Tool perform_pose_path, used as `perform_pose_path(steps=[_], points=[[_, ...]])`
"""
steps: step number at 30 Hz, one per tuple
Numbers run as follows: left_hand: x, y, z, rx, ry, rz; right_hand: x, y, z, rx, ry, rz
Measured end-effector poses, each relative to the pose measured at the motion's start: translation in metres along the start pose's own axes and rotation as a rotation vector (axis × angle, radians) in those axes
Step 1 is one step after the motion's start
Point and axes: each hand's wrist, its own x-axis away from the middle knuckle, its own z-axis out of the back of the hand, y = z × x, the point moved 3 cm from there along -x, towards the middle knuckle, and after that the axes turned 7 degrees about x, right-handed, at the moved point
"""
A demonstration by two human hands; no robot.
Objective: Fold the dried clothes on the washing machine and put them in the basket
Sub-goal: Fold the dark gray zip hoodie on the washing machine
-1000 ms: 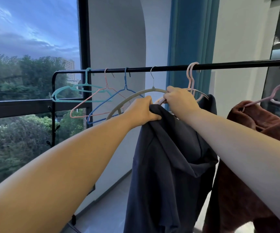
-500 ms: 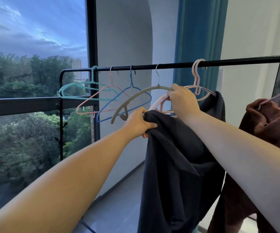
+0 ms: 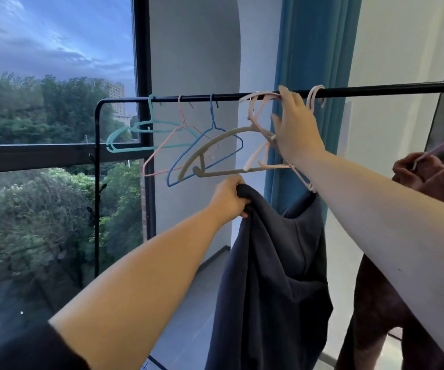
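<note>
A dark navy hooded garment [image 3: 274,276] hangs down at centre. My left hand [image 3: 228,198] is shut on its top edge, below the hangers. My right hand [image 3: 295,132] is raised to the black rail [image 3: 375,90] and grips a pale pink hanger [image 3: 255,108], whose hook lies against the rail. The garment's far shoulder sits under my right forearm, next to the hanger's lower tip. Neither washing machine nor basket is in view.
Bare hangers hang on the rail to the left: teal [image 3: 135,129], pink wire, blue wire [image 3: 212,124] and a thick grey one [image 3: 215,145]. A brown garment [image 3: 375,303] hangs on a lilac hanger at right. Behind are a blue curtain [image 3: 314,49] and a large window [image 3: 55,102].
My right hand has lifted the pink hanger from the garment's neck up to the rail. My left hand has pulled the navy garment down and off the hanger.
</note>
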Motion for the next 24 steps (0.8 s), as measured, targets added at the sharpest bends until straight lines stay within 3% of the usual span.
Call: perform_pose_path(steps=[5, 8, 10, 13, 18, 24], points=[[0.006, -0.008, -0.021, -0.058, -0.100, -0.014, 0.043, 0.022, -0.013, 0.094, 0.103, -0.136], [0.013, -0.017, -0.027, -0.098, -0.135, -0.003, 0.070, 0.034, -0.019, 0.115, 0.005, -0.240], [0.017, -0.020, -0.025, -0.115, -0.143, -0.002, 0.085, 0.040, -0.023, 0.162, -0.144, -0.327], [0.021, -0.021, -0.014, -0.142, -0.138, -0.003, 0.108, 0.044, -0.032, 0.277, -0.502, -0.442], [0.029, -0.018, 0.006, -0.162, -0.175, 0.016, 0.154, 0.034, -0.073, 0.026, -1.269, -0.353], [0.049, -0.017, 0.030, -0.214, -0.236, 0.022, 0.179, -0.005, -0.096, -0.446, -1.457, -0.348]])
